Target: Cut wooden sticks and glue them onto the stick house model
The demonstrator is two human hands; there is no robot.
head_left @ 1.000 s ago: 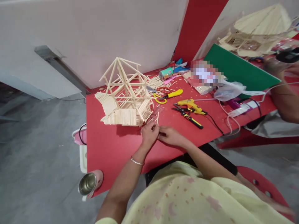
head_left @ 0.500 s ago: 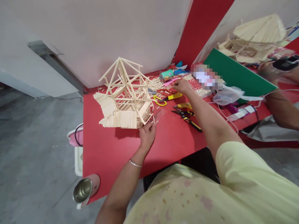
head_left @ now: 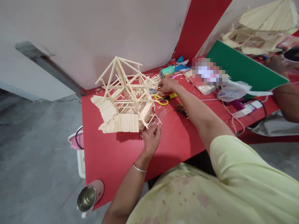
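Mostly, print here defeats the eye: the small marks on the green can [head_left: 167, 72] are too tiny to read, and a pixelated patch blanks out whatever is written on the packet [head_left: 206, 89]. The stick house [head_left: 126, 83] stands on the red surface [head_left: 112, 155], roof frame upward, just beyond the left hand [head_left: 152, 137]. That hand is loosely curled near its front corner (whether a stick is pinched inside, I cannot tell). The right hand reaches to the loose sticks [head_left: 155, 81], fingers bent; its fingertips are hard to make out, so its hold is unclear too. Below it lie the yellow scissors [head_left: 172, 96], while the right forearm partly hides the pliers [head_left: 181, 112]. Another stick model [head_left: 268, 18] and a co-worker's arm [head_left: 285, 99] are cut off at the right. Open red room stretches in front of the house towards the near edge; the cup [head_left: 100, 189] sits right at the left corner.
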